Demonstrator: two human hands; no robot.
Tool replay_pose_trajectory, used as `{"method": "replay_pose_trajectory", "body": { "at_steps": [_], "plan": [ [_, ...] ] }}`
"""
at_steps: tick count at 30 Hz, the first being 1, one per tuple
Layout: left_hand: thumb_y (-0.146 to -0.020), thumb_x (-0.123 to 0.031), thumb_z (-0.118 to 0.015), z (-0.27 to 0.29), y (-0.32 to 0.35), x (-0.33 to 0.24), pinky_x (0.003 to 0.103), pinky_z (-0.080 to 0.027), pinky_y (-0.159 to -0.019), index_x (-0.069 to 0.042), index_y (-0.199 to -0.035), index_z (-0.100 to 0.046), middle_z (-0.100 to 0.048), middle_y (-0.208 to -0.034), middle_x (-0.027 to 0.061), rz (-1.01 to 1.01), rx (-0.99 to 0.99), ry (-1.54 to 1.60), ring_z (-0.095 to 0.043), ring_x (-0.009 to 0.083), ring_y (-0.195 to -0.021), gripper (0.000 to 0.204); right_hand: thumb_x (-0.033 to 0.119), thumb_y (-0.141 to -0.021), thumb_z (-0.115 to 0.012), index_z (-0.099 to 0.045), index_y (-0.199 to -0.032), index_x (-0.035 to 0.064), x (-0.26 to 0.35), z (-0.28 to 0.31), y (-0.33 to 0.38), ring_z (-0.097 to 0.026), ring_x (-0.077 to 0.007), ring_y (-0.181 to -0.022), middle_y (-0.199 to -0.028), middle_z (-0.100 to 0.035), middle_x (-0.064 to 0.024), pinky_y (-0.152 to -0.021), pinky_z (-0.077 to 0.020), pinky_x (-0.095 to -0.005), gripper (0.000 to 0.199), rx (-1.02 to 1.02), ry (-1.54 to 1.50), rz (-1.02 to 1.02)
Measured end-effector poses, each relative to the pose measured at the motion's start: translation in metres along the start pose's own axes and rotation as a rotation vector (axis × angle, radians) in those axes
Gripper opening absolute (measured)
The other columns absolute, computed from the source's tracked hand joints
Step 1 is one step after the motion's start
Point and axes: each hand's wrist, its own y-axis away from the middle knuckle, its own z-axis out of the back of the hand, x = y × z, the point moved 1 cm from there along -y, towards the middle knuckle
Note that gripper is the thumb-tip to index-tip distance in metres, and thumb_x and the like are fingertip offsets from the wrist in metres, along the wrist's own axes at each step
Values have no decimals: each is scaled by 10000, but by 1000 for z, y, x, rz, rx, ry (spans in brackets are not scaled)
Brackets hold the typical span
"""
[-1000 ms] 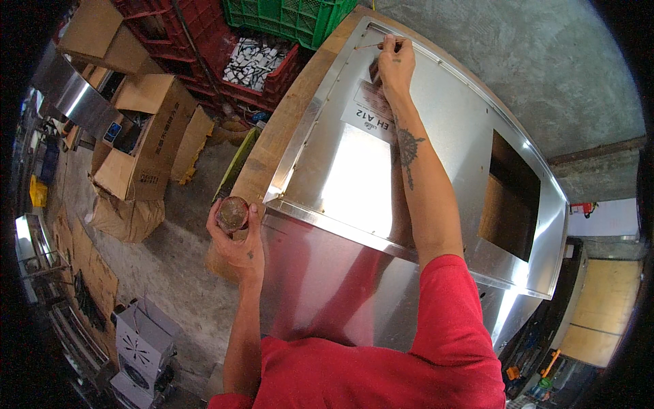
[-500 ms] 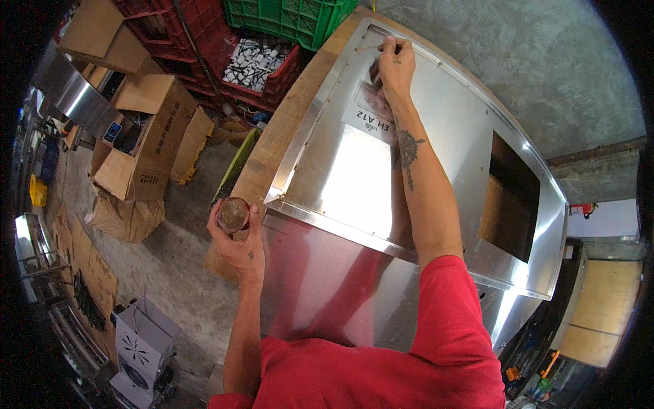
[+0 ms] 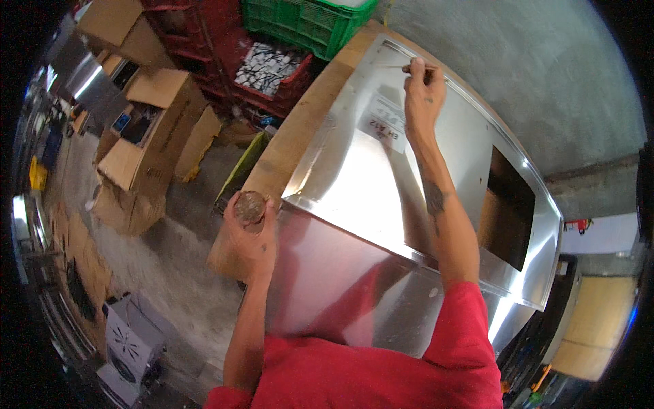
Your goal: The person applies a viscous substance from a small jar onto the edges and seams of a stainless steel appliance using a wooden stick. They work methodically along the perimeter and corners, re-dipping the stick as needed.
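My left hand [image 3: 255, 240] is wrapped round a small round container [image 3: 250, 207], its round brownish face turned up, beside the near left corner of a large metal housing [image 3: 354, 170]. My right hand [image 3: 424, 99] reaches over the far left part of the housing. Its fingers pinch a thin, stick-like tool [image 3: 390, 66] that points left toward the raised edge; whether the tip touches metal I cannot tell. A printed label [image 3: 383, 123] lies on the shiny panel just left of my right wrist.
A rectangular opening [image 3: 507, 204] is cut into the housing's right side. Wooden board [image 3: 272, 160] runs along its left edge. Beyond stand a green crate [image 3: 306, 27] and a red crate [image 3: 289, 92] holding small white parts. An opened cardboard box [image 3: 153, 136] sits at left, a grey perforated metal unit [image 3: 133, 341] below it.
The whole view has shifted slightly. Against the housing, my right hand with the thin tool has come a little nearer and to the right. My left hand still holds the container by the corner.
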Motion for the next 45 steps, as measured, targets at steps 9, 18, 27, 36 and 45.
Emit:
{"method": "replay_pose_trajectory", "body": {
  "at_steps": [9, 18, 27, 36, 45],
  "plan": [
    [-894, -168, -886, -13, -1, 15, 446, -554, -995, -42, -1439, -547, -661, -1314, 199, -227, -68, 160, -678, 351, -1186, 654, 25, -1027, -697, -685, -1117, -6, 125, -1, 184, -721, -231, -892, -1015, -726, -138, -774, -570, -330, 96, 678, 74, 173],
    [-851, -37, -868, -15, -2, 25, 460, -552, -1002, -60, -1469, -523, -657, -1314, 214, -317, -102, 199, -671, 391, -1191, 708, 4, -988, -728, -717, -1143, 15, 105, -40, 219, -737, -328, -852, -1058, -738, -166, -698, -592, -385, 155, 931, 230, 388],
    [-875, -92, -870, -16, -2, 22, 443, -563, -994, -50, -1464, -532, -660, -1340, 204, -276, -89, 190, -673, 364, -1219, 680, 47, -1036, -696, -697, -1141, -3, 117, -35, 207, -689, -244, -777, -975, -702, -145, -695, -560, -333, 116, 848, 175, 314],
    [-943, -239, -859, -12, -2, 21, 410, -561, -998, -6, -1456, -538, -642, -1351, 188, -108, -78, 164, -659, 310, -1203, 648, 222, -1129, -584, -621, -1084, -26, 87, -5, 59, -578, -150, -795, -907, -688, -115, -735, -494, -328, 255, 199, 57, 108],
    [-970, -233, -836, -13, -1, 16, 453, -537, -1060, 14, -1480, -502, -585, -1414, 229, -142, -70, 82, -612, 348, -1294, 658, 245, -1089, -605, -617, -1021, -28, -76, -14, -54, -664, -307, -857, -917, -705, -189, -830, -526, -425, 281, -200, 193, -62]
  ]
}}
